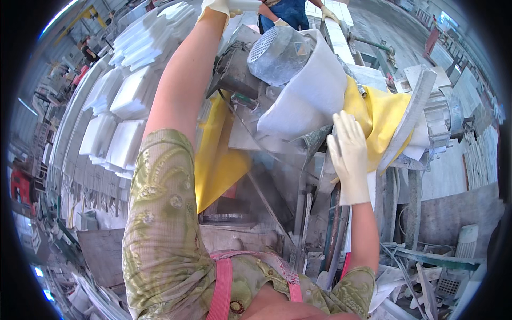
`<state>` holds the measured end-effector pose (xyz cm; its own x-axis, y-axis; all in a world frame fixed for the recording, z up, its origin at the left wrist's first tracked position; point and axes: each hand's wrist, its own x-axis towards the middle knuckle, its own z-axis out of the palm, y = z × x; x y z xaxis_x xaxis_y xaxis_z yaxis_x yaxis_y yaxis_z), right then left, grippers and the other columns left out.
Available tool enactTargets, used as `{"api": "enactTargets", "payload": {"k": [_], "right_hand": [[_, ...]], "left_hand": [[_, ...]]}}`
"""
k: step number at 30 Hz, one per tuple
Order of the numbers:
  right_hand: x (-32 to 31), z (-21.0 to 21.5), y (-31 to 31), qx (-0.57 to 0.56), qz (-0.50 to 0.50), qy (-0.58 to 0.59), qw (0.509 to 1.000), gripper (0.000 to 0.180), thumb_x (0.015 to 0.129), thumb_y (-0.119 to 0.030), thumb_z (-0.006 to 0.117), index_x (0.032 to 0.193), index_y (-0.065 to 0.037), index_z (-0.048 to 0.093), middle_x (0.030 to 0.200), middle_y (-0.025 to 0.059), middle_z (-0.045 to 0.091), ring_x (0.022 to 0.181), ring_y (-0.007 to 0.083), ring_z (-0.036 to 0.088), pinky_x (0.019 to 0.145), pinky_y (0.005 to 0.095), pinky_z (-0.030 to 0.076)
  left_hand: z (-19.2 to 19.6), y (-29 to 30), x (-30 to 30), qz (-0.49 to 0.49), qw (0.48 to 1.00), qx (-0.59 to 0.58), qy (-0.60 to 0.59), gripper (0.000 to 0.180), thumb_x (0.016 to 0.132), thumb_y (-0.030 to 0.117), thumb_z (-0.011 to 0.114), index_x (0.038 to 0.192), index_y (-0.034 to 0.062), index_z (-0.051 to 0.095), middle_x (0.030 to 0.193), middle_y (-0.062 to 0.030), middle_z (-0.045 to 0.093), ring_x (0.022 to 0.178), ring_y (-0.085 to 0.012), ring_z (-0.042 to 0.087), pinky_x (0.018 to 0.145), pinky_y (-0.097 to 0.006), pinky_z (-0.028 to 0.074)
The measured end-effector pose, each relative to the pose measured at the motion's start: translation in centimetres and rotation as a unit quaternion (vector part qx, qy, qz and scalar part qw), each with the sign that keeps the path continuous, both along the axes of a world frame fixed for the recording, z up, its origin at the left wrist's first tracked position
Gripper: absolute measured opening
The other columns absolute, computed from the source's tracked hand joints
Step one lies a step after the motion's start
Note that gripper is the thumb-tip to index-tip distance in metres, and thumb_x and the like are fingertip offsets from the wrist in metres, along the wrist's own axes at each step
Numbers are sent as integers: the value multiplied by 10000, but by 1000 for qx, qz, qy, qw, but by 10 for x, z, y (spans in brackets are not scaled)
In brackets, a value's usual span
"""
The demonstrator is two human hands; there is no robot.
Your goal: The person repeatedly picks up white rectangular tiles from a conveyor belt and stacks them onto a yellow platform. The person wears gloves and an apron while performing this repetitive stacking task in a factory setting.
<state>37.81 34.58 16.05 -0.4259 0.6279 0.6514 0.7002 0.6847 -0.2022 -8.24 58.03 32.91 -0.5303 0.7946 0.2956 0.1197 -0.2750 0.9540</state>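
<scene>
My left hand, in a pale glove, reaches to the far top edge and is partly cut off there. Its fingers curl at the end of a white slab, which runs out of view. My right hand, also gloved, is open with its fingers stretched out together. It lies by the edge of a yellow sheet and a dark, worn flap on the machine. A white cloth-like cover hangs beside the dusty grey motor, just beyond this hand.
Stacks of white slabs stand to the left. Another yellow sheet hangs below my left arm. A co-worker in blue stands across the machine with gloved hands. A second motor sits at right, with scrap pieces at lower right.
</scene>
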Motion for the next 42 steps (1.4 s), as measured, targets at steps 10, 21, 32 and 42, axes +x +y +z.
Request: {"api": "enactTargets", "payload": {"k": [10, 21, 32, 42], "right_hand": [[-10, -52, 34, 128, -19, 27, 991, 385, 908, -94, 666, 1290, -61, 639, 1345, 100, 621, 1290, 287, 546, 1141, 500, 387], [-14, -61, 42, 156, -38, 42, 986, 403, 876, -70, 705, 1272, -123, 652, 1334, 42, 627, 1274, 244, 559, 1128, 476, 400], [-11, -72, 49, 189, -28, 72, 979, 388, 852, -133, 702, 1234, -106, 637, 1280, 37, 633, 1247, 232, 580, 1142, 462, 419], [-16, -70, 52, 213, -46, 81, 973, 352, 828, -102, 708, 1175, -137, 664, 1274, 14, 632, 1257, 212, 562, 1135, 440, 427]], "left_hand": [[-15, 32, -7, -19, 995, -60, 77, 377, 986, 330, 541, 1067, -16, 669, 766, -202, 693, 548, -297, 664, 387, -395, 401], [-36, 53, 2, -6, 989, -143, 31, 471, 994, 457, 608, 1198, 33, 639, 937, -115, 739, 560, -161, 617, 477, -227, 423], [-49, 72, -11, -66, 983, -166, -29, 432, 1030, 409, 559, 1213, 28, 650, 1001, -143, 729, 664, -175, 664, 494, -263, 478], [0, 4, 78, -26, 996, 74, -47, 508, 1012, 347, 582, 1195, -127, 590, 1068, -262, 722, 941, -327, 741, 839, -370, 586]]}}
